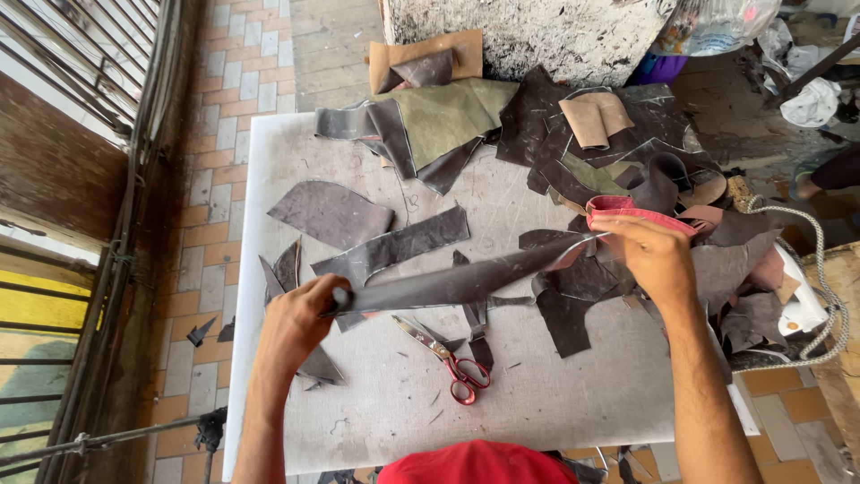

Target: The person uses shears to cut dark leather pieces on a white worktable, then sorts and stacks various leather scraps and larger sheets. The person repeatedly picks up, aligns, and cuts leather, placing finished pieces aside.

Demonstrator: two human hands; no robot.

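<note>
Both hands grip a long dark leather strip (457,280) taut above the counter (537,394), left hand (300,323) mid-frame, right hand (654,255) seemingly also pinching pink trim (627,208). Uneven tension could slip it onto the scissors (448,358).

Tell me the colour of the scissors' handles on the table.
Red handles on the metal scissors, clearest in the head view.
</note>
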